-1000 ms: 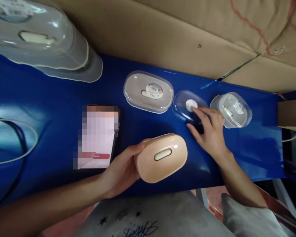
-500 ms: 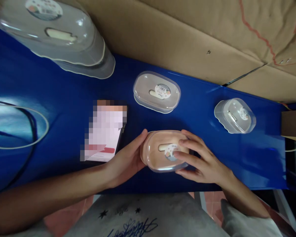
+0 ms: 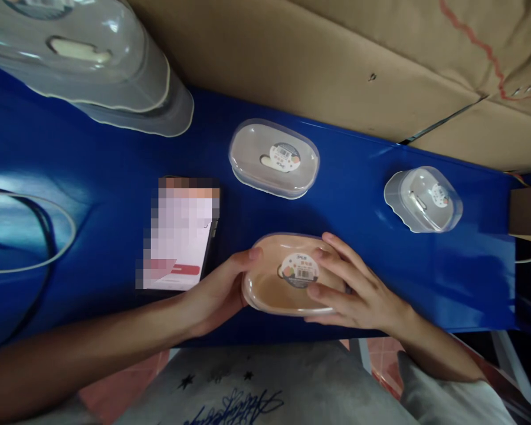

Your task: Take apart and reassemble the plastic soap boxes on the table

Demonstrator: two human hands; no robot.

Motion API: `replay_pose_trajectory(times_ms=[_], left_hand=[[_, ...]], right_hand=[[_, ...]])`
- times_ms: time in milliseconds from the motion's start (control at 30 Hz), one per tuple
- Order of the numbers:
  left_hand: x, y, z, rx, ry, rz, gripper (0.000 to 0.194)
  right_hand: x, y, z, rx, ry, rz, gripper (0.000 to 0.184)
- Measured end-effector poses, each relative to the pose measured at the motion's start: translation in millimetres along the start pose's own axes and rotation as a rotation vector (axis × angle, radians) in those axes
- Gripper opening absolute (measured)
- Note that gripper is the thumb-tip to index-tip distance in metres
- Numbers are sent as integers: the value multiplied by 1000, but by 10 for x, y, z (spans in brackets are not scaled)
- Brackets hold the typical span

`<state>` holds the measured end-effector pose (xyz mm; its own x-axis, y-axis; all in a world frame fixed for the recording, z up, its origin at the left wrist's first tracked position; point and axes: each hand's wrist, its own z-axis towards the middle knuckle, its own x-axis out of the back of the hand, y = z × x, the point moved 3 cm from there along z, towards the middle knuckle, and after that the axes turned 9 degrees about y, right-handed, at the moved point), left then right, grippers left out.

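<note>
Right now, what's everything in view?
Peach box: one, peach, centre front.
Clear cover: one, transparent, over the peach box.
Covered boxes: two, grey, back centre and right.
Container stack: seemingly one, grey, upper left.
Phone: one, dark-edged, left of centre.
Cables: several, white and black, both sides.
Table: one, blue, beneath.
Cardboard: count unclear, brown, back.
Red cord: one, red, upper right.
Carton: one, brown, far right.
Floor tiles: several, reddish, bottom.
Shirt: one, grey, bottom.
Left hand: one, bare, cover's left end.
Right hand: one, bare, cover's right end.
</note>
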<state>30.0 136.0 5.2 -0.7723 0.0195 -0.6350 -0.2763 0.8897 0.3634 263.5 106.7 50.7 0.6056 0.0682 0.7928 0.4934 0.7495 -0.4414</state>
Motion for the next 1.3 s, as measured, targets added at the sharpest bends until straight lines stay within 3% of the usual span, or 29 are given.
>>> replay_pose_trajectory(times_ms=[133,233,300,367,433,533,567,633,667,700,833,933,1100,1200,1300], left_hand=[[-50,43,-20,25,40,-42,64],[-85,23,-32,154,-84,-6,76],[-76,21,-48,144,-118,96,82],[-36,61,-70,-37,-41,269,77],[-11,138,-114,-365,41,464,63],[-5,241,-186,-905,121,648,19],[-4,260,-197,-1052,134,676,28],[0,272,-183,-1215,117,736,77],[0,268,-162,-1221,79,782,95],[1,257,-138,-1185,37,844,101],[15,219,-136,-1029,-22,1074,76],[-11,209,-215,-1093,11,1101,72],[-56,187,-302,-1252,172,1202,70],[-64,160,-305,-1339,150,1261,70],[-53,96,-255,-1339,120,1347,71]], right_hand=[[20,-27,-27,-11,56,30,66],[27,20,-76,-116,189,76,78],[35,85,-116,-246,253,164,86],[60,151,-148,-348,276,232,87],[115,206,-164,-380,305,241,86],[198,269,-171,-379,337,229,83],[207,279,-168,-366,325,254,82],[189,270,-150,-301,255,347,82],[168,256,-137,-261,213,388,83],[145,240,-124,-225,174,413,85],[98,222,-75,-163,159,406,89],[101,227,-61,-168,152,339,81],[116,55,-7,-71,161,-53,54],[95,-70,41,-8,186,-109,37],[105,-59,-10,-22,223,-146,37]])
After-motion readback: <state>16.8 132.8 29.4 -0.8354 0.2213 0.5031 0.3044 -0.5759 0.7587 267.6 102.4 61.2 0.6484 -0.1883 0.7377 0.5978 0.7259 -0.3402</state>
